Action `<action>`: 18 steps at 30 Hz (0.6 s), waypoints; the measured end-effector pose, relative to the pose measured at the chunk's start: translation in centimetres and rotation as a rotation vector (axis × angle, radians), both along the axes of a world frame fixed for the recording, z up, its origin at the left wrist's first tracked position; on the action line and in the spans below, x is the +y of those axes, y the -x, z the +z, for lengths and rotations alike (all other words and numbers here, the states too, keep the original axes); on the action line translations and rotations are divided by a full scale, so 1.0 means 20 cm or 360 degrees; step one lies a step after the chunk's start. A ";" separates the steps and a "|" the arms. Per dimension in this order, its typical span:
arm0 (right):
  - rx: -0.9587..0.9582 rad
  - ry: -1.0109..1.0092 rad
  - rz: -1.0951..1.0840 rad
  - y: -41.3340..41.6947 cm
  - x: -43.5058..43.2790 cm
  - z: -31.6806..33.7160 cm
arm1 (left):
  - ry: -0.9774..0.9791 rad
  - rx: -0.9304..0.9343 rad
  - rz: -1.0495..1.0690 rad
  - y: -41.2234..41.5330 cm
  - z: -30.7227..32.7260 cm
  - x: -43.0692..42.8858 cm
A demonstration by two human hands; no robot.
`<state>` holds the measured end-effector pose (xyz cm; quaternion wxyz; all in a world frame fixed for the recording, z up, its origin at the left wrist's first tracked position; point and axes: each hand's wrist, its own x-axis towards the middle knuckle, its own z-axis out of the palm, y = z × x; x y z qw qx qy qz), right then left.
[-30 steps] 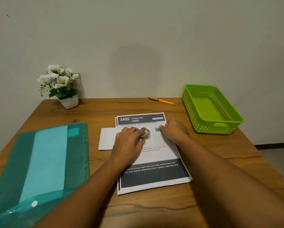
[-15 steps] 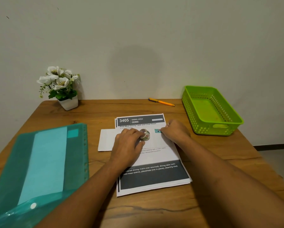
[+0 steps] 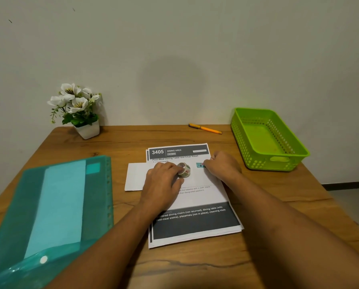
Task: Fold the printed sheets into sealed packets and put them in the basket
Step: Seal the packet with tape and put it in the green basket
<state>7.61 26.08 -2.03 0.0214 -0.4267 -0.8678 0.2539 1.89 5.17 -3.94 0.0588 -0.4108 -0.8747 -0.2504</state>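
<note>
Printed sheets point(image 3: 195, 222) lie stacked on the worktop point(image 3: 195, 268), left of the green basket point(image 3: 264, 163) and nearer the person. Across the stack lies a folded white packet point(image 3: 135, 176), blank side up. The left hand point(image 3: 164, 184) curls round a small tape roll point(image 3: 184, 170) resting on the packet. The right hand point(image 3: 222, 165), on the side nearer the basket, pinches a short patterned tape strip point(image 3: 199, 165).

This looks like the sealing step, and no packet shows in the basket. Next, I judge, the strip needs pressing flat over the packet's flap before the packet goes across to the basket.

Just left of the basket lies an orange pen point(image 3: 205, 128). Far left of it are a potted flower point(image 3: 88, 130) and a teal folder point(image 3: 55, 205). A plain pale wall point(image 3: 174, 59) rises behind the basket.
</note>
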 end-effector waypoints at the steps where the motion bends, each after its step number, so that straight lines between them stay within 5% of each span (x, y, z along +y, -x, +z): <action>1: 0.0005 0.0004 -0.0006 0.00 0.00 0.00 | 0.0000 0.0002 0.0002 0.00 0.00 0.00; 18: 0.0012 0.0007 0.0184 -0.04 -0.05 0.03 | -0.0034 -0.0002 0.0005 0.00 0.00 0.00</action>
